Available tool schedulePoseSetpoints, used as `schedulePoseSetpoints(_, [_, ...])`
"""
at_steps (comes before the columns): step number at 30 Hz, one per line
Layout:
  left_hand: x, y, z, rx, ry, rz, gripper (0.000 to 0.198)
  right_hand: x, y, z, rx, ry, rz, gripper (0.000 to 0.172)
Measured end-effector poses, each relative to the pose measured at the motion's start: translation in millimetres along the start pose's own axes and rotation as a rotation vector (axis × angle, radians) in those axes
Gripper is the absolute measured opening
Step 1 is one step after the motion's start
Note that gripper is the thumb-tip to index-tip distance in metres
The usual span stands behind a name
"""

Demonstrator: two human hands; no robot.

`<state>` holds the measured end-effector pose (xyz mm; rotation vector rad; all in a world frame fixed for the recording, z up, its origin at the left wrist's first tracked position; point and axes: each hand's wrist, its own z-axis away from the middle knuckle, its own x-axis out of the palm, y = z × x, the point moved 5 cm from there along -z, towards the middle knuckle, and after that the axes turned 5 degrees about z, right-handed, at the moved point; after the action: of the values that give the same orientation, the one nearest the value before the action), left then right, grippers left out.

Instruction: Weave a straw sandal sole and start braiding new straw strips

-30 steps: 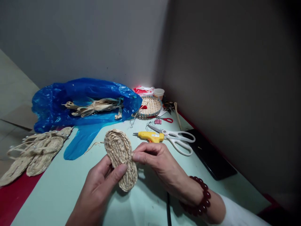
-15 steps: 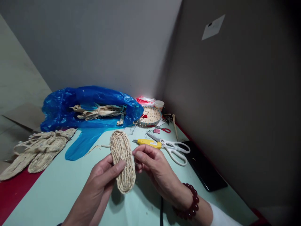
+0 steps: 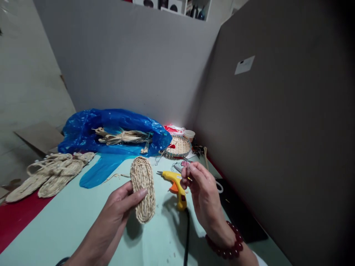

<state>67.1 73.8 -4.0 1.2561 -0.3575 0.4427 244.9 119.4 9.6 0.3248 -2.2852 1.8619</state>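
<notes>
Both your hands are engaged: left hand (image 3: 122, 205) pinches the oval woven straw sole (image 3: 142, 188) upright above the pale green table (image 3: 69, 221), right hand (image 3: 203, 190) hovers, fingertips bunched (contents indiscernible), just over the yellow glue gun (image 3: 177, 184), whose pickup calls for opened fingers.

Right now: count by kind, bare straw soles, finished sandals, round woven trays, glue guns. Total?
Bare woven sole, held in the left hand: 1
Finished straw sandals, far left: 2
Round woven tray, at the back: 1
Yellow glue gun, beside the sole: 1
Total: 5
</notes>
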Motion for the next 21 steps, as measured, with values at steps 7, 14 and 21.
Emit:
schedulePoseSetpoints(7, [-8.7, 17, -4, 0.159, 0.011, 0.009, 0.03, 15, 28, -1, 0.024, -0.197, 0.295, 0.049])
schedulePoseSetpoints(14, [-2.0, 8, -6, 0.149, -0.066, -0.023, 0.022, 33, 13, 13, -0.136, -0.373, 0.428, 0.023])
schedulePoseSetpoints(21, [-0.3, -3, -11, 0.216, -0.127, -0.083, 0.04, 32, 12, 12, -0.15, -0.327, 0.512, 0.018])
